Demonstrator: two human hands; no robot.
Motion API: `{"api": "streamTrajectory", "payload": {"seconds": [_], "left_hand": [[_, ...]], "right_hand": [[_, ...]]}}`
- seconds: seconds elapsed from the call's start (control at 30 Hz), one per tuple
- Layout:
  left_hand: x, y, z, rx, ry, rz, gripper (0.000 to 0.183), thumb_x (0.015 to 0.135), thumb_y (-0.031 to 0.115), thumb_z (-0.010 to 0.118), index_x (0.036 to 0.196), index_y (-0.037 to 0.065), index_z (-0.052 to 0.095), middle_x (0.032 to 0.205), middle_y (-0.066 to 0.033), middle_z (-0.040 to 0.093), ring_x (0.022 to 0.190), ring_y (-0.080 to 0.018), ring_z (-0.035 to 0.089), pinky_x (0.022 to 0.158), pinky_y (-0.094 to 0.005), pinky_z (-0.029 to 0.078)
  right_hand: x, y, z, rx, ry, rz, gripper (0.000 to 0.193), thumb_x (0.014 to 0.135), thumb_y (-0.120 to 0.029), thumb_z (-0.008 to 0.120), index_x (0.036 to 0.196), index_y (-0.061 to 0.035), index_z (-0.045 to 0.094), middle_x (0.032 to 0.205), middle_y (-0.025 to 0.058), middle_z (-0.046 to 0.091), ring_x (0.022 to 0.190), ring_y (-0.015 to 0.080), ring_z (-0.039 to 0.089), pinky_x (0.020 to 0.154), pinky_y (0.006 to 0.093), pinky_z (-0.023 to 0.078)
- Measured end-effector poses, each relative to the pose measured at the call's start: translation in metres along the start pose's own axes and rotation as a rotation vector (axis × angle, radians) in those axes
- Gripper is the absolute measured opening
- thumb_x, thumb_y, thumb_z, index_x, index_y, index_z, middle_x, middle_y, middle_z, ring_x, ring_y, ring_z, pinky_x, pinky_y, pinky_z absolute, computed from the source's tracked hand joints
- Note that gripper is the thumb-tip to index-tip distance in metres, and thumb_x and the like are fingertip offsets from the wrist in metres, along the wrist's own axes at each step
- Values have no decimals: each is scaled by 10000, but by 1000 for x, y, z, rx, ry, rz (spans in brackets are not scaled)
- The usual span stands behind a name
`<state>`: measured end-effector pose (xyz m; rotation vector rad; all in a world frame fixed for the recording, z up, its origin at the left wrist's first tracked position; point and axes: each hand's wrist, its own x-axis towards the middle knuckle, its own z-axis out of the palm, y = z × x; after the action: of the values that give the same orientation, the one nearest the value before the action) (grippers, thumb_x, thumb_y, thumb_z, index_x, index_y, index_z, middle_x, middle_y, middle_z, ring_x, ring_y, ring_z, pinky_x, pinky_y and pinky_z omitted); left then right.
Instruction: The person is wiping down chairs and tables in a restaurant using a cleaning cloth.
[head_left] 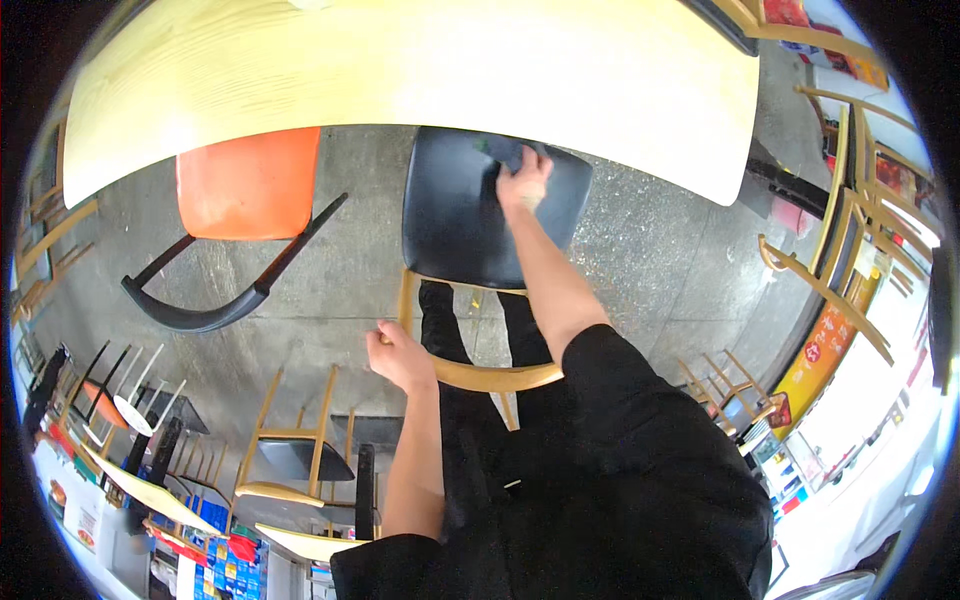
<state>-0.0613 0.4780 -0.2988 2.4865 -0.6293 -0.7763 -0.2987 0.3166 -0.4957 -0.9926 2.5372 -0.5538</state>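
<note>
As I watch through the head camera, the left hand (400, 358) is curled around the left end of the wooden backrest (490, 377). I see the right hand (527, 183) lying bent over a dark cloth (502, 152) on the far part of the black seat (460, 215); whether its fingers pinch the cloth, I cannot tell. The pale table (400, 70) overlaps the seat's far edge; an orange chair (245, 185) stands apart, leftward.
</note>
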Motion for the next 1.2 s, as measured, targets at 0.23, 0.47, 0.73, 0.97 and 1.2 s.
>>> {"api": "streamTrajectory", "payload": {"seconds": [0.23, 0.47, 0.73, 0.97, 1.2], "left_hand": [[3, -6, -7, 30, 17, -43, 409, 1049, 253, 573, 828, -90, 602, 735, -240, 607, 680, -360, 552, 692, -515, 444], [3, -2, -8, 57, 30, -45, 430, 1064, 276, 555, 824, -78, 604, 703, -193, 591, 656, -293, 537, 659, -488, 447], [0, -2, -7, 24, 11, -80, 412, 1062, 262, 552, 856, -92, 601, 735, -230, 580, 679, -326, 507, 690, -506, 435], [-10, 18, 2, 57, -5, -54, 418, 1052, 281, 548, 866, -87, 616, 776, -220, 626, 731, -347, 562, 735, -513, 453], [-8, 7, -8, 68, 38, -70, 448, 1049, 311, 540, 843, -80, 611, 739, -212, 616, 677, -337, 542, 700, -515, 445]], "right_hand": [[-42, -106, 17, -359, -692, -849, 510, 875, -417, 821, 1326, -233, 671, 1371, 116, 567, 1346, 362, 564, 1105, 510, 518], [5, -77, 41, -333, -370, -1036, 296, 1020, -243, 575, 1296, -236, 680, 1496, 95, 551, 1421, 377, 516, 1131, 499, 504], [74, 75, -51, -511, -337, -411, 650, 897, -64, 606, 1541, -107, 535, 1596, 200, 512, 1440, 415, 521, 1217, 497, 424], [65, 182, -117, -561, -436, -43, 440, 875, -180, 770, 1289, -169, 621, 1354, 234, 623, 1206, 465, 666, 1001, 532, 584], [-57, 183, -125, -502, -697, -281, 411, 853, -153, 747, 1245, -132, 626, 1284, 233, 625, 1129, 443, 692, 961, 527, 597]]}}
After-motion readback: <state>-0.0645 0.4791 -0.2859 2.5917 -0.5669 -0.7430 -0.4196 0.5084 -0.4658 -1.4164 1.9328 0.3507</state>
